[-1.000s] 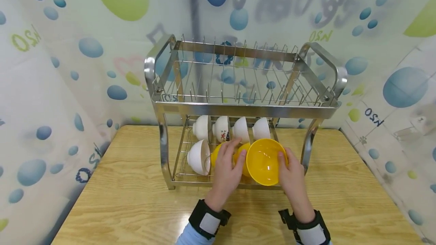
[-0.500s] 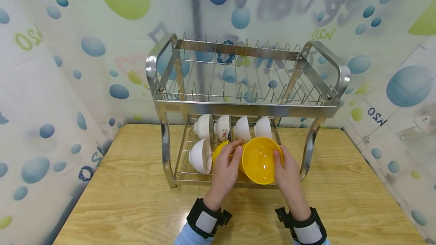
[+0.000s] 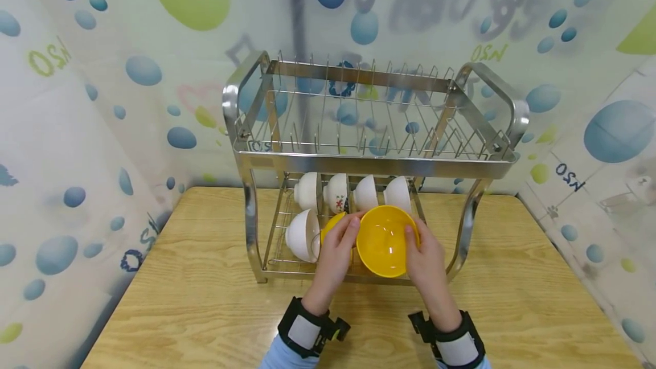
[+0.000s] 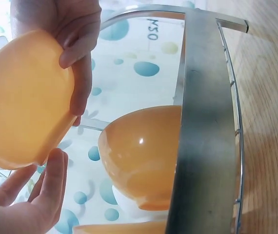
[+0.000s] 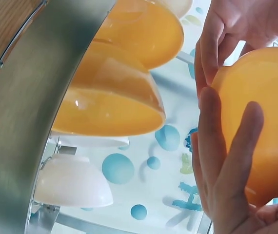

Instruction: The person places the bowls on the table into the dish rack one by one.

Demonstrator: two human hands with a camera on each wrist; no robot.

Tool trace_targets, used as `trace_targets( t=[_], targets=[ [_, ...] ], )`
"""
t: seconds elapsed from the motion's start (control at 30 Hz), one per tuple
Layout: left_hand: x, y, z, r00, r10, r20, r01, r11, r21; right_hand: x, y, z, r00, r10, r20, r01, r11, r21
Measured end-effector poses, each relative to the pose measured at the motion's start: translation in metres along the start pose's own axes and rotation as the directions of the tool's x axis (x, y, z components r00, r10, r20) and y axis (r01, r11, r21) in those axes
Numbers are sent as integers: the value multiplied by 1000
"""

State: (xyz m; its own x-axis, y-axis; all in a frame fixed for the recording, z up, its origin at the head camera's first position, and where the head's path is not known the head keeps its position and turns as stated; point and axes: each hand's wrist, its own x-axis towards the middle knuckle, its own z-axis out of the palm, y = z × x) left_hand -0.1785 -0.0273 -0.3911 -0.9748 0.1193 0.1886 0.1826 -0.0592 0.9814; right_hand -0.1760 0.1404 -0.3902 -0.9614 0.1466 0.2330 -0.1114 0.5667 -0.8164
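In the head view a yellow bowl [image 3: 385, 241] is held up in front of the rack's lower shelf, its hollow side toward the head camera. My right hand [image 3: 426, 255] grips its right side, thumb over the rim and fingers spread along the outside in the right wrist view. My left hand [image 3: 334, 252] pinches the opposite rim, fingertips against the bowl's outer side in the left wrist view. Two more yellow bowls stand on the shelf: a nearer bowl [image 5: 109, 97] and a farther bowl [image 5: 148, 39]. My left hand partly hides them in the head view.
A two-tier steel dish rack [image 3: 371, 165] stands on the wooden table [image 3: 215, 244]. Several white bowls lie sideways on its lower shelf: a back row including a flower-patterned bowl [image 3: 335, 193], and a white bowl [image 3: 301, 235] at front left. A patterned curtain [image 3: 205, 73] hangs behind.
The yellow bowl and my right hand have moved left, toward my left hand, whose fingers now meet the rim. The bowl now covers more of the shelf's middle and less of its right end.
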Motion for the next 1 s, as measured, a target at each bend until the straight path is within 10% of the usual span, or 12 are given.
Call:
trace_targets(
  t=[0.6,1.0],
  targets=[
    [4,-13,-15,989,-78,125,91,990,-104,-7,-6,8,999,-39,37,38,999,12],
    [8,-15,-34,926,-166,339,223,966,-135,-8,-7,12,997,-14,72,15,1000,-13]
  ],
)
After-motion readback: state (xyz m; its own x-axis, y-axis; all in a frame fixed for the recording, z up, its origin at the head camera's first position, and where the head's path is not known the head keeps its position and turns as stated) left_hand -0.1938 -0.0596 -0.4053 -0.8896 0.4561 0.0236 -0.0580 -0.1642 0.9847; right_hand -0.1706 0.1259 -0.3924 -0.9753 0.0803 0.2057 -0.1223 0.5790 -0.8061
